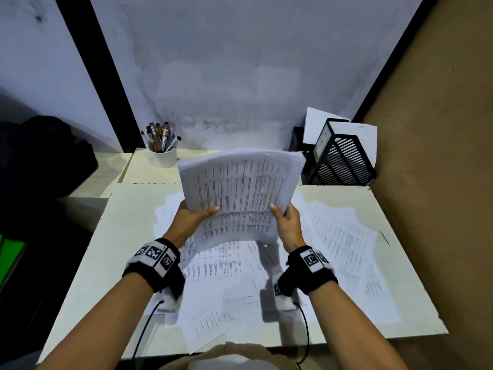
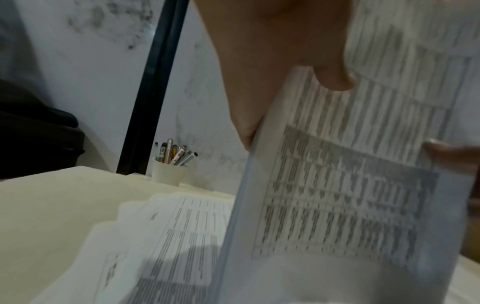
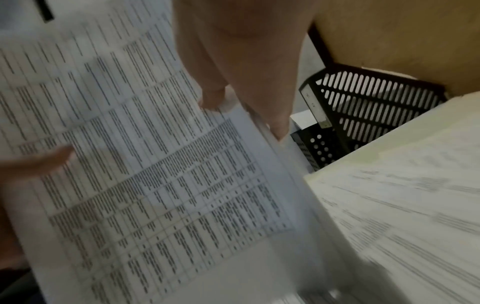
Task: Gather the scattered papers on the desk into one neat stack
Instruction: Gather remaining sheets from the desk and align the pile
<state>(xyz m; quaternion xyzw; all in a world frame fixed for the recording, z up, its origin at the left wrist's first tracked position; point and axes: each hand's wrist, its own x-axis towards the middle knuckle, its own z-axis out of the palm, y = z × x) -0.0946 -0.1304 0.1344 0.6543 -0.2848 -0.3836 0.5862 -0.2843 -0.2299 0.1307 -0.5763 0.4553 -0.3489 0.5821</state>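
Step in hand, as I read it: squaring up a partial bundle mid-gather, not the final stack; plenty of loose sheets point(image 1: 344, 236) lie fanned across the table point(image 1: 88, 263).

Left hand point(image 1: 190, 218) grips the bundle point(image 1: 240, 188) at its left edge, thumb on the printed face, fingers behind; right hand point(image 1: 286, 222) does the same on the right edge, thumb on top, fingers curled underneath; both grips pinching paper, neither spread. Wrist views confirm it: left thumb point(image 2: 335, 80) pressed on the face, right hand point(image 3: 241, 72) clamped over the right edge; both views blurred.

Bundle is held up off the table, tilted, upper part curving away toward the wall; lower edge hangs between the two wrists, above the sheets below; grips sit on the lower half, so the top flops free. Top edges look slightly staggered, so not yet flush.

Next move, my guess: tap the lower edge on the table to align, then set it down and sweep in the rest; needs a loosened pinch so sheets can slide level, but not so loose they spill.

Pen cup point(image 1: 162, 156) and black file rack point(image 1: 344, 156) at the back, well clear.
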